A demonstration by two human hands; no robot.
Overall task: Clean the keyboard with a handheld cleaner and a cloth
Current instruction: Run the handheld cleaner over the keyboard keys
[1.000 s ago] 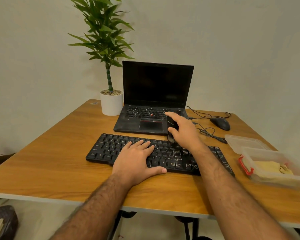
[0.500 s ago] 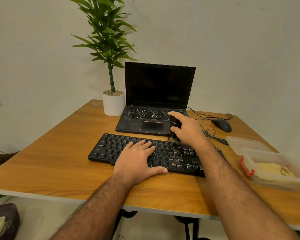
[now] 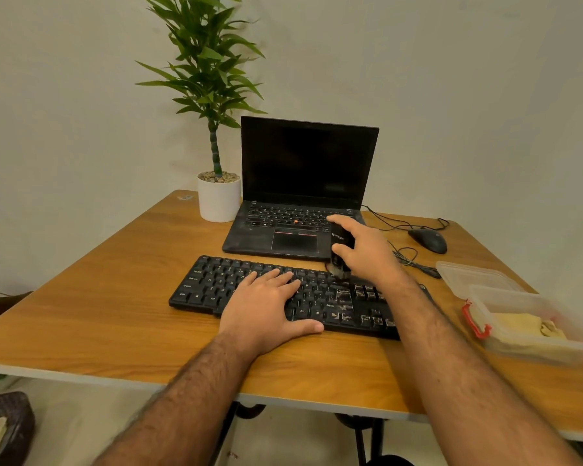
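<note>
Two bare hands worked over a wooden surface [image 3: 91,317] set against a pale wall. At the far left of the view, a dark woven basket [image 3: 5,428] sat on the floor below the surface edge. A potted plant [image 3: 218,196] in a white pot stood toward the back, just beside the left side of an open black laptop [image 3: 297,196] whose screen was dark. In front of the laptop lay the black keyboard [image 3: 216,284], its right-hand keys showing pale smudges. The left hand [image 3: 266,306] rested flat on the middle keys, fingers straight and spread, its grip open, thumb at the front edge. To its right, the right hand [image 3: 367,250] held the black handheld cleaner [image 3: 340,245] upright, its grip curled round the body, the cleaner's lower tip touching the top rows of the keyboard near the laptop's front right corner. Behind that hand a black wired mouse [image 3: 428,240] lay with its cable [image 3: 408,258] looped across the wood. Farthest right, a clear lid [image 3: 468,274] lay beside a clear plastic container [image 3: 532,324] with a red clasp, and a yellowish cloth [image 3: 525,326] lay crumpled inside it.
</note>
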